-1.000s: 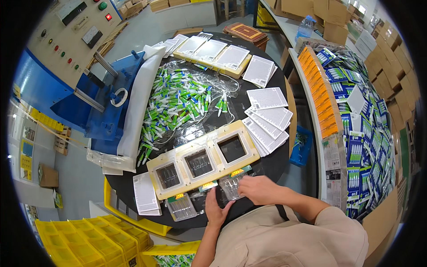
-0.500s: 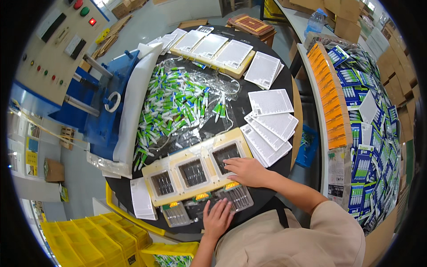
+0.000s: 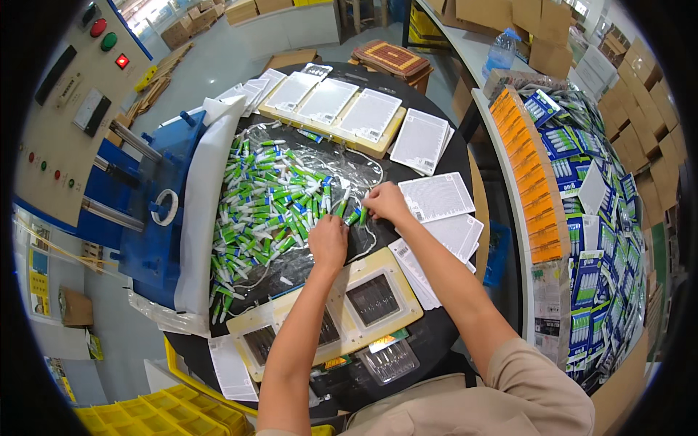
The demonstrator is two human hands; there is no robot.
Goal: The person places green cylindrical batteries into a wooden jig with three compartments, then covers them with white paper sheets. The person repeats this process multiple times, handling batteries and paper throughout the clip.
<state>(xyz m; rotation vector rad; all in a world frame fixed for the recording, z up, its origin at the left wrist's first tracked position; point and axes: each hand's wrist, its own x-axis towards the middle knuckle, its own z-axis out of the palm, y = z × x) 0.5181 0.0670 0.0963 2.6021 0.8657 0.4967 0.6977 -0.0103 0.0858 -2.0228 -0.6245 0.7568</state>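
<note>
Small green-and-white glue tubes (image 3: 273,192) lie heaped on clear plastic over the black round table. At the heap's right edge my left hand (image 3: 329,243) is closed, its fingers pinched against a glue tube (image 3: 342,203). Just to the right, my right hand (image 3: 387,202) pinches another glue tube (image 3: 363,216) between thumb and fingers. Below my forearms lies a cream frame (image 3: 411,294) with three windows, dark inside; my left forearm covers part of it. A clear blister pack (image 3: 389,362) with a coloured card rests at its near edge.
White printed cards (image 3: 436,196) are fanned at the right. A second cream frame (image 3: 374,145) bearing cards stands at the back. To the left is a blue press (image 3: 156,218) with a control panel. Packed glue cards (image 3: 589,269) fill a bin at the right; yellow crates (image 3: 167,414) stand lower left.
Both hands have left the cream frame and the blister packs and moved forward to the glue tubes, where their fingers have closed. The whole view has shifted slightly.
</note>
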